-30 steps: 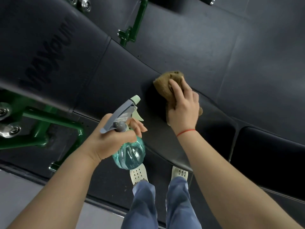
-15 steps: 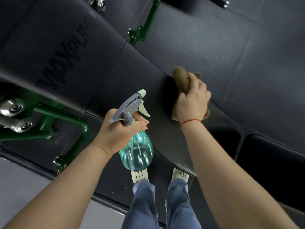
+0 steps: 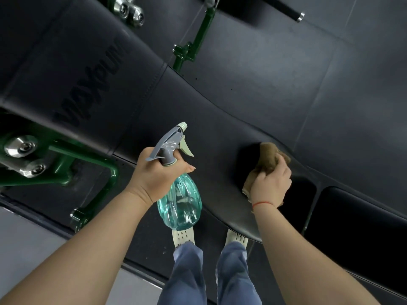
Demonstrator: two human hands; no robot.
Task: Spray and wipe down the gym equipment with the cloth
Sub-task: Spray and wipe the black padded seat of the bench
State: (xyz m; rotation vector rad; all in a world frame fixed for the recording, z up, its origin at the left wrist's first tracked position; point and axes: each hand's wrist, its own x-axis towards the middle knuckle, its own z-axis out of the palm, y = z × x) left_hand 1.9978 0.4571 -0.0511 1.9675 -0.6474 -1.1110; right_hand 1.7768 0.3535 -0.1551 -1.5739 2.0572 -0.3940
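A black padded bench (image 3: pixel 198 111) with embossed lettering runs from upper left to lower right. My right hand (image 3: pixel 269 186) grips a bunched brown cloth (image 3: pixel 267 159) and presses it on the pad's narrow part near its far edge. My left hand (image 3: pixel 156 175) holds a spray bottle (image 3: pixel 179 199) by its neck, above the pad's near edge. The bottle has a clear teal body and a grey trigger head, nozzle pointing up and away. Part of the cloth is hidden under my right hand.
A green steel frame (image 3: pixel 88 159) with chrome bolts (image 3: pixel 19 146) sits under the bench at left. Another green post (image 3: pixel 198 40) and a black bar with a chrome end (image 3: pixel 297 17) lie beyond the pad. Dark rubber floor tiles (image 3: pixel 330 62) surround it. My feet (image 3: pixel 184 235) stand just below the pad.
My right hand has slid the cloth along the pad toward its right end and curled more tightly round it. The view has shifted, showing more of the lettered pad at left.
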